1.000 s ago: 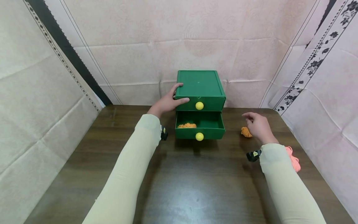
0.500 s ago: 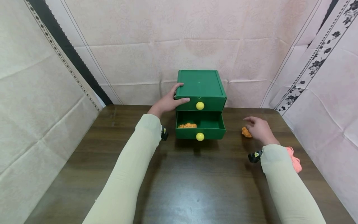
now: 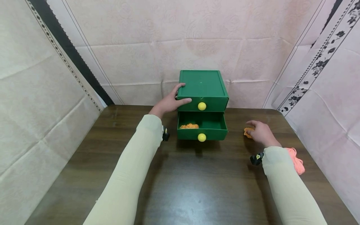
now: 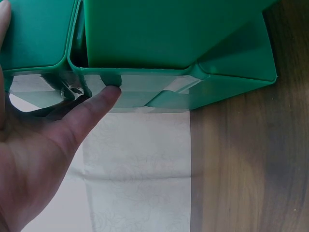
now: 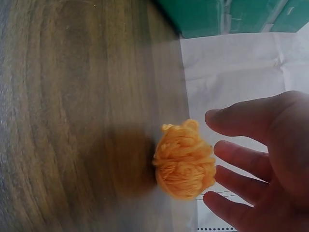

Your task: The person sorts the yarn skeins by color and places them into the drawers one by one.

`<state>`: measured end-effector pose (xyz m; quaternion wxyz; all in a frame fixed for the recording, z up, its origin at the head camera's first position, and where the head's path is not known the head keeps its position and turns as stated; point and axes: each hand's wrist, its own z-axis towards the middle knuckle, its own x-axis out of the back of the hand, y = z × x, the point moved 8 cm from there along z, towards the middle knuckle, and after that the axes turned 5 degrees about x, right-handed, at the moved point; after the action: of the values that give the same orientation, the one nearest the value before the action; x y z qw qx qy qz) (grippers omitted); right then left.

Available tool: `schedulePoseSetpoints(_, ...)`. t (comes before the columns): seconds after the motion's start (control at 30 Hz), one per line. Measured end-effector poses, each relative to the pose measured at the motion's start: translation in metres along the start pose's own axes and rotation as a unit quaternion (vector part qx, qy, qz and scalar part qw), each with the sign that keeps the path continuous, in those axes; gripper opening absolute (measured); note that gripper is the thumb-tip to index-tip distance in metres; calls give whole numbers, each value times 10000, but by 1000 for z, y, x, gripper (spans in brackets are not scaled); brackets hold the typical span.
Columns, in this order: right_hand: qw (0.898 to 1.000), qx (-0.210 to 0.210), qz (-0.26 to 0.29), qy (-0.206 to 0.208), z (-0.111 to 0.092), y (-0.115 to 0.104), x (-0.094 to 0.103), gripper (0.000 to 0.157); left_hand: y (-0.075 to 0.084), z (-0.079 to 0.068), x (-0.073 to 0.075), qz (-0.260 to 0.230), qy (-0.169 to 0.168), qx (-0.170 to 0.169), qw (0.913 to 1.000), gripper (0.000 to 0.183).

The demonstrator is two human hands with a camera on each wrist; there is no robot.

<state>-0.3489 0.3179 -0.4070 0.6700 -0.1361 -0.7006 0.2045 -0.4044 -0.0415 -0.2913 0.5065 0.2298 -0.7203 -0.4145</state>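
A green two-drawer box (image 3: 203,82) stands at the back of the table, its lower drawer (image 3: 212,134) pulled out and its upper one closed. My left hand (image 3: 170,101) holds the box's left side, fingertip over the top edge and thumb across the upper front. In the left wrist view the thumb (image 4: 99,104) lies along the taped side. An orange yarn bundle (image 3: 189,126) lies in the left part of the drawer. To the right, my right hand (image 3: 260,132) hovers at a second orange yarn bundle (image 5: 186,162) on the table, fingers spread and loosely bent, thumb apart.
A pink yarn bundle (image 3: 296,161) lies beside the right sleeve, partly hidden by it. Pale cloth (image 3: 126,62) hangs behind the wooden table (image 3: 180,187) and along both sides. Yellow knobs (image 3: 202,137) stick out from the drawer fronts.
My right hand has lowered slightly toward the orange yarn bundle on the table, now covering more of it. The left hand stays on the box.
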Motion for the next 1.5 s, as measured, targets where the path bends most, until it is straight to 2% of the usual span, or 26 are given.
schedulePoseSetpoints(0.27, 9998, -126, 25, -118, -2, 1, -4, 42, -2, 3, 0, -26, -48, -34, 10000, 81)
schedulePoseSetpoints(0.53, 9997, -47, -165, -180, 0, 5, -8, 46, -1, 2, 0, -68, -41, -39, 10000, 80)
schedulePoseSetpoints(0.83, 9993, -149, -160, -310, 0, 13, -15, 49, -14, 18, 0, -94, -20, -75, 9999, 81)
schedulePoseSetpoints(1.13, 9993, -215, -129, -286, 0, 14, -16, 47, -4, 6, 0, -81, -50, -19, 10000, 80)
schedulePoseSetpoints(1.5, 9998, -124, -134, -98, -2, 6, -10, 45, -2, 3, 0, -95, -66, -43, 9999, 79)
